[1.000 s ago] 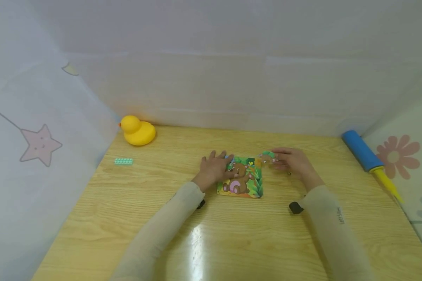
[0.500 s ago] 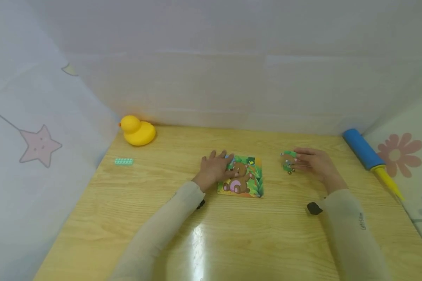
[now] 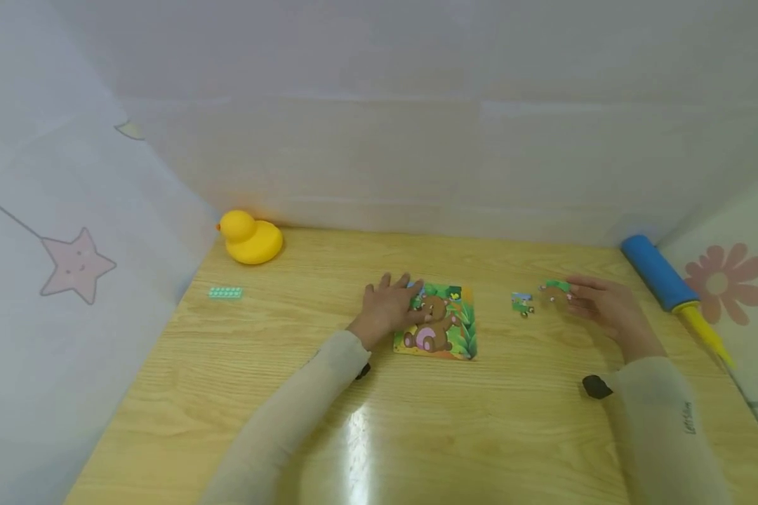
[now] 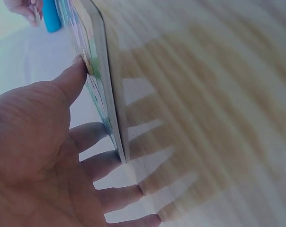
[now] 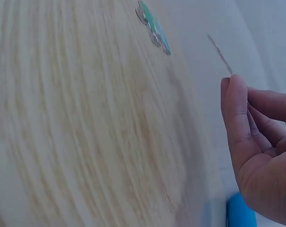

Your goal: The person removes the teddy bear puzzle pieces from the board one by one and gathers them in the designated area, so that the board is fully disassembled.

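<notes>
A bear picture puzzle [image 3: 464, 330] in its flat frame lies on the wooden table. My left hand [image 3: 385, 312] rests on its left side with fingers spread; in the left wrist view the thumb and some fingertips [image 4: 107, 158] touch the puzzle's edge. Between thumb and fingers my right hand [image 3: 606, 312] pinches a brown and green jigsaw piece [image 3: 554, 289]. That piece is off the table, and the right wrist view shows it edge-on as a thin sliver [image 5: 219, 53]. Another loose jigsaw piece [image 3: 521, 303] lies between the puzzle and my right hand.
A yellow rubber duck [image 3: 253, 240] sits at the back left. Before it lies a small mint-green studded strip [image 3: 226, 292]. A blue and yellow hand pump [image 3: 660, 273] lies along the right edge. Pale fabric [image 3: 379, 154] hangs behind the table.
My right hand has moved right, carrying the pinched jigsaw piece away from the puzzle and past the loose piece, which is now uncovered. My left hand has stayed on the puzzle.
</notes>
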A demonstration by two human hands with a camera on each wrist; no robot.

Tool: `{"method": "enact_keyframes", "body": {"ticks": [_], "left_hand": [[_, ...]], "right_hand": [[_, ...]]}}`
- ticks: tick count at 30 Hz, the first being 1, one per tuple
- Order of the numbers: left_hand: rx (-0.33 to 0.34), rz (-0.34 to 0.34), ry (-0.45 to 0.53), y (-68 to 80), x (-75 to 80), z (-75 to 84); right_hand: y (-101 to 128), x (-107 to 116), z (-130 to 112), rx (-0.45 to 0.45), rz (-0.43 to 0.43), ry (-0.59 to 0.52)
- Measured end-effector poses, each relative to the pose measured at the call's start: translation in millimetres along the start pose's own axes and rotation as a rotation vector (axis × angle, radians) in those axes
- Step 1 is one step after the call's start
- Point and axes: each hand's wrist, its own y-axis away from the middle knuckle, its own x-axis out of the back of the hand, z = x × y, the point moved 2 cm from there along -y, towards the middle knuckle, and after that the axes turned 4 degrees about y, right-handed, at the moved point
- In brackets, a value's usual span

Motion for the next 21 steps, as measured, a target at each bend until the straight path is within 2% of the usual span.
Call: {"method": "enact_keyframes", "body": {"ticks": [5,21], "left_hand": [[0.003,-0.003,0.001,-0.2,0.2,0.4],[0.003,-0.019,-0.019,-1.6,2.4,0.6]], "right_hand": [[2.5,5.0,2.2,0.000,0.006,-0.017],[-0.6,15.7,11.2,-0.024,0.019,0.083]]}}
